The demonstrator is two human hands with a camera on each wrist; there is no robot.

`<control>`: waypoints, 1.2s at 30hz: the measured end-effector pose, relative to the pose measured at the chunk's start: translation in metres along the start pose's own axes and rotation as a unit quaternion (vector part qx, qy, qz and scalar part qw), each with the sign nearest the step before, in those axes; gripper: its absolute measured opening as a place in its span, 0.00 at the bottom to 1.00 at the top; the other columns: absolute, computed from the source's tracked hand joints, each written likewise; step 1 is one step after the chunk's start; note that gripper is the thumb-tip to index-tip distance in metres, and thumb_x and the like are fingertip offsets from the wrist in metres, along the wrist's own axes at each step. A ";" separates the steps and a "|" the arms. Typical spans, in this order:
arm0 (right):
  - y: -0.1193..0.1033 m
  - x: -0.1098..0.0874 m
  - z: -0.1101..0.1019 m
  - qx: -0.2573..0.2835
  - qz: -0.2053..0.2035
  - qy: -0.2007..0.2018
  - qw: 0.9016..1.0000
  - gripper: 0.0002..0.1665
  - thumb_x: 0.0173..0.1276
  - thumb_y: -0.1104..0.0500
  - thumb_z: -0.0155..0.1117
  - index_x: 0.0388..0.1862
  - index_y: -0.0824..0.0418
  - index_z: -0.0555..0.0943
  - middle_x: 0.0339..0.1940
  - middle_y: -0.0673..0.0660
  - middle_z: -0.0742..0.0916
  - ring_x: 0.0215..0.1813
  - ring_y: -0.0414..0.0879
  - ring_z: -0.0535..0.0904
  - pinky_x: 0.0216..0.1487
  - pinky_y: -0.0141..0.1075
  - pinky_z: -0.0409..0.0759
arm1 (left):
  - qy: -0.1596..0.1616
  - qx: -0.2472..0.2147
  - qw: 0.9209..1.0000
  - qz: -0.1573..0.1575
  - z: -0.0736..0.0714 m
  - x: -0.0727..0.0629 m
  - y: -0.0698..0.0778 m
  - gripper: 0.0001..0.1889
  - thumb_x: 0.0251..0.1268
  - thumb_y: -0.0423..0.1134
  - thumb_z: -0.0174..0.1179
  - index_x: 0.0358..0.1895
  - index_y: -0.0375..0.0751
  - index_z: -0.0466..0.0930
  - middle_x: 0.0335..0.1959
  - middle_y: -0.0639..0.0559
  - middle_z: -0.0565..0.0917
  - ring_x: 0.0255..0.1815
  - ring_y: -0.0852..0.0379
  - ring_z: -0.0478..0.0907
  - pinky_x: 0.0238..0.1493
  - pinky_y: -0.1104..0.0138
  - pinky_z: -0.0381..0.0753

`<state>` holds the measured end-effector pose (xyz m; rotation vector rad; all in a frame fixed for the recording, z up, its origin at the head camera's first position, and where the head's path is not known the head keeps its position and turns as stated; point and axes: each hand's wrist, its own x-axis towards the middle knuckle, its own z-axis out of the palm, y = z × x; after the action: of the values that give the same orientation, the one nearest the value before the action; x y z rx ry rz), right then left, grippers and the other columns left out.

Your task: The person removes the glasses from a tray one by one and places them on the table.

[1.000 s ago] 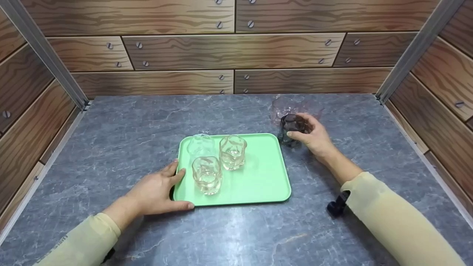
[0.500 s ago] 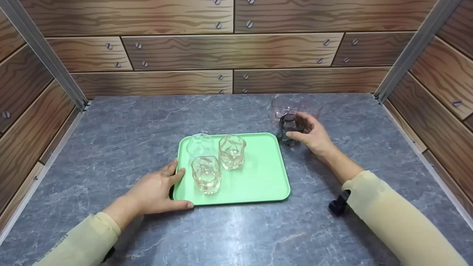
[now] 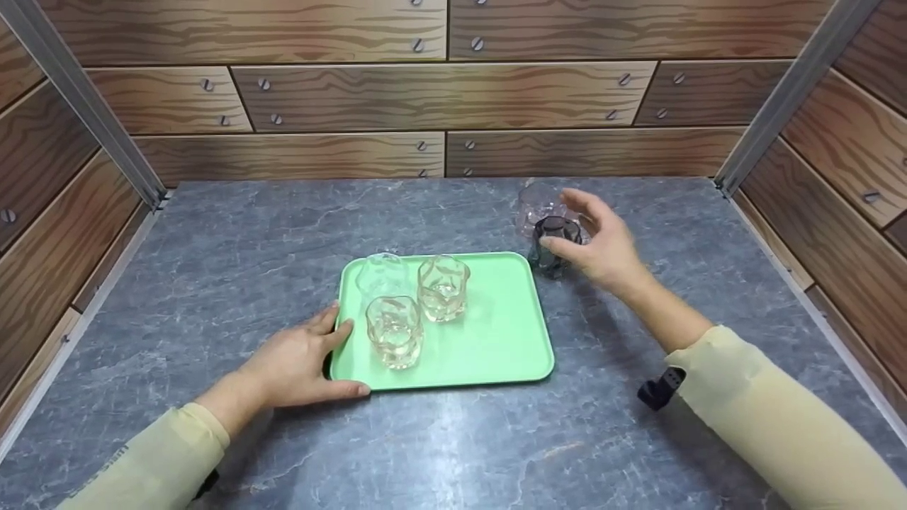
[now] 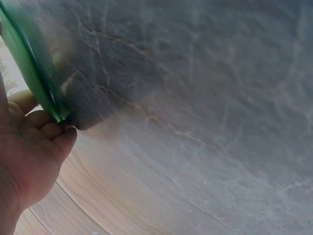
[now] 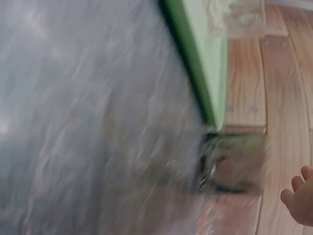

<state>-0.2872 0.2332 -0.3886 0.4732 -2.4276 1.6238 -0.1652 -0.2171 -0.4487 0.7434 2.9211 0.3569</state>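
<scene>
My left hand (image 3: 297,365) holds the near left corner of a green tray (image 3: 496,347), thumb along the front edge and fingers at the left side. In the left wrist view its fingers (image 4: 51,129) curl at the tray's edge. On the tray stand three clear, wavy-sided glasses: one in front (image 3: 395,336), one behind it (image 3: 443,294) and a fainter one (image 3: 382,276) at the back left. Beyond the tray's right back corner a dark smoky glass (image 3: 549,261) stands upright. My right hand (image 3: 609,248) is spread beside it; the right wrist view shows the fingers (image 5: 297,183) apart from the glass.
Pale pinkish glassware (image 3: 533,212) stands just behind the dark glass, partly covered by the right hand. The grey marbled tabletop (image 3: 453,453) is bounded by wood-patterned walls (image 3: 340,156) at the back and both sides.
My right hand has loosened from around the dark glass, its fingers spreading and lifting back and to the right. The dark glass stays in place. The left hand and tray are essentially unchanged.
</scene>
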 end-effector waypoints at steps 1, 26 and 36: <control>-0.005 0.000 0.004 0.004 -0.002 -0.003 1.000 0.49 0.62 0.67 0.82 0.79 0.69 0.68 0.76 0.66 0.75 0.78 0.56 0.68 0.82 0.47 0.62 | 0.002 0.001 1.000 0.001 0.000 0.000 0.000 0.62 0.58 0.84 0.56 0.79 0.31 0.67 0.80 0.23 0.59 0.76 0.26 0.65 0.69 0.38 0.74; -0.033 -0.025 0.108 -0.010 -0.012 -0.138 0.990 0.55 0.58 0.51 0.87 0.80 0.63 0.69 0.77 0.58 0.77 0.78 0.53 0.70 0.81 0.53 0.63 | 0.013 0.003 1.000 0.005 0.000 0.000 0.000 0.62 0.58 0.84 0.57 0.78 0.31 0.68 0.79 0.21 0.59 0.76 0.25 0.66 0.67 0.37 0.75; -0.020 -0.029 0.125 0.001 0.003 -0.151 0.989 0.57 0.58 0.54 0.87 0.82 0.63 0.66 0.79 0.62 0.74 0.79 0.54 0.67 0.81 0.51 0.62 | 0.013 0.003 1.000 0.006 0.001 0.001 0.000 0.62 0.58 0.84 0.57 0.78 0.30 0.68 0.78 0.21 0.60 0.76 0.25 0.66 0.68 0.38 0.74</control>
<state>-0.2492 0.1156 -0.4287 0.7623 -2.6389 1.6637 -0.1656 -0.2167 -0.4496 0.7643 2.9443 0.3626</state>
